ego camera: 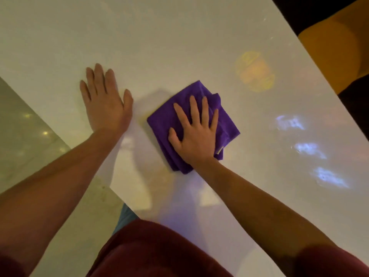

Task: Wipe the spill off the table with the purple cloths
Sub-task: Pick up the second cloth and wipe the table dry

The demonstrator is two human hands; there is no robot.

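The folded cloth [191, 124] is laid flat on the table [179, 37], near its middle. The right hand [196, 134] is spread on top of the cloth, on its nearer half. The left hand [106, 102] is placed flat on the bare table, to the left of the cloth and apart from it. The table edge is found at the near left.

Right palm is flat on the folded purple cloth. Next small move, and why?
Probably slide the right hand and the purple cloth leftward over the faint smear beside its left edge. The palm presses flat on the cloth, and the left hand rests flat on the white table, bracing. Glare makes the spill's extent uncertain.
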